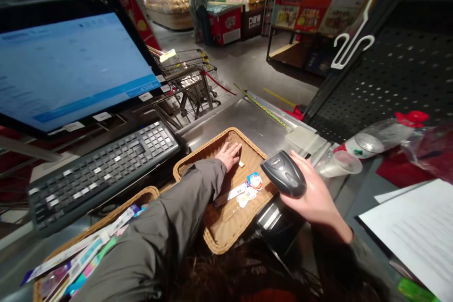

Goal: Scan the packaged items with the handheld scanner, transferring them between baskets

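Observation:
My right hand (313, 193) is wrapped round a dark grey barcode scanner (284, 174), held just above the right side of a wicker basket (226, 240). Inside that basket, my left hand (229, 155) lies with its fingers stretched out near the far wall; whether it touches the bottom I cannot tell. Close to its fingertips is a small pale piece (241, 164). Nearer me in the basket lies a flat package with a cartoon figure (254, 181) in blue and white, partly behind my left sleeve.
At left stand a monitor (74, 66) and a black keyboard (106, 174). A second wicker basket (148, 192) holds several toothbrush-like packs. On the right are a plastic bottle (382, 134), a clear cup (341, 164) and papers (417, 226). Shopping carts (193, 75) stand beyond the metal counter (244, 115).

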